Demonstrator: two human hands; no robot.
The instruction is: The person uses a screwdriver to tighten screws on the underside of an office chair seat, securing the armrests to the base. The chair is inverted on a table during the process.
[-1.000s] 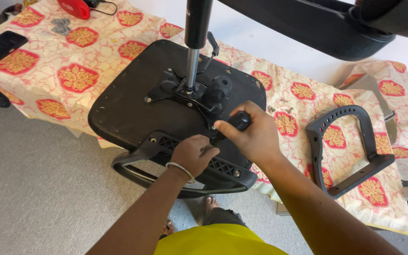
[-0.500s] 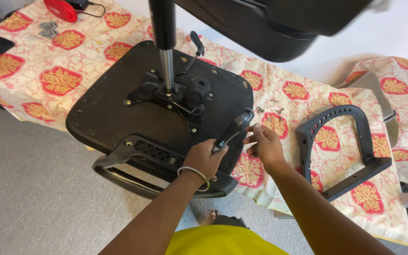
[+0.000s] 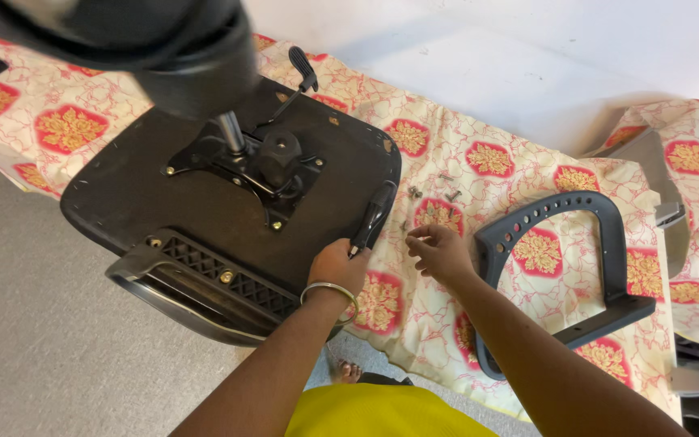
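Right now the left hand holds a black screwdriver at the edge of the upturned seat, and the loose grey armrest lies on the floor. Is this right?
Not entirely. The head view shows the grey armrest lying on the patterned cloth, not on the floor. The left hand does hold the black screwdriver at the upturned seat's edge.

Both forearms are extended forward. The left hand (image 3: pixel 339 265) is curled closed, a bangle worn at the wrist. The right hand (image 3: pixel 440 251) is held fingers pinched.

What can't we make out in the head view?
- Tool tip: hidden in the left hand.
- Right hand fingertips: curled, contents unclear.
- Screws on the cloth: too small to type.
- Chair base: blurred, cut by the top edge.
- Seat far corner: behind the base.
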